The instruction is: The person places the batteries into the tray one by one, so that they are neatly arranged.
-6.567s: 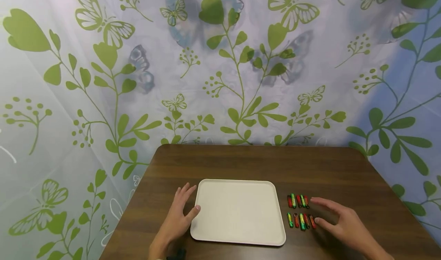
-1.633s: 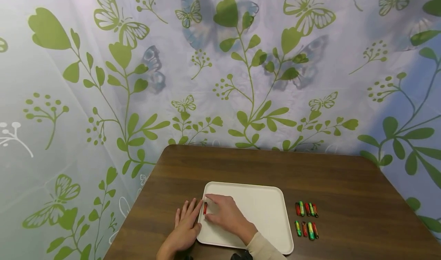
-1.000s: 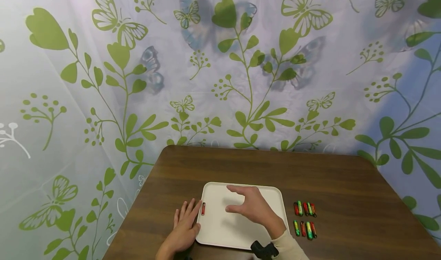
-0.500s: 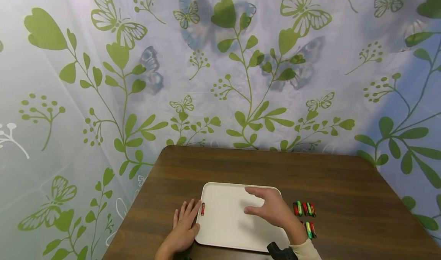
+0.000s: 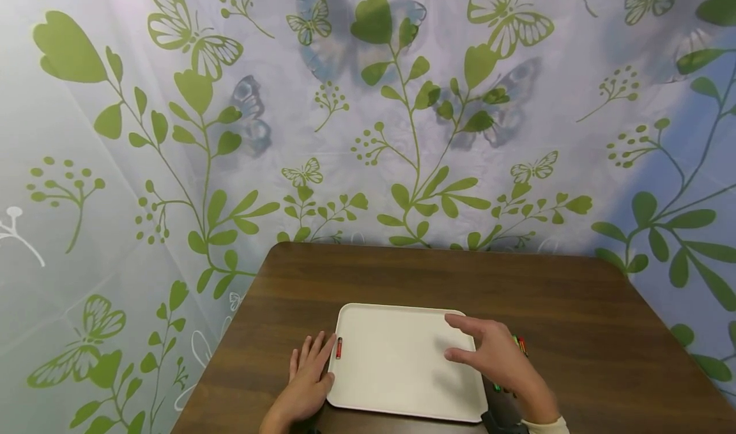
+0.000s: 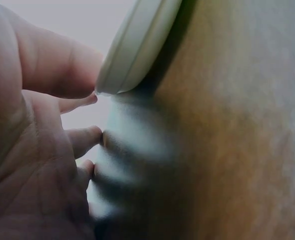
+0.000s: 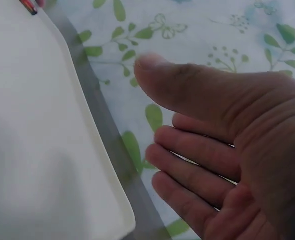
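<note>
A cream tray (image 5: 402, 364) lies on the brown table, with one red battery (image 5: 338, 348) along its left edge. My left hand (image 5: 309, 378) rests against the tray's left rim, fingers spread; in the left wrist view its thumb and fingertips touch the rim (image 6: 132, 50). Over the tray's right edge hovers my right hand (image 5: 494, 354), thumb and fingers apart with nothing between them. The right wrist view shows that hand (image 7: 202, 140) beside the tray's edge (image 7: 82, 100). Red and green batteries (image 5: 522, 346) on the table are mostly hidden behind the right hand.
The wooden table (image 5: 437, 277) extends behind and to the right of the tray. A leaf-and-butterfly patterned curtain (image 5: 368, 133) hangs behind it and along the left side.
My right hand set the red battery at the tray's left edge, let go, and moved right across the tray toward the other batteries. My left hand came to the rim and stays there.
</note>
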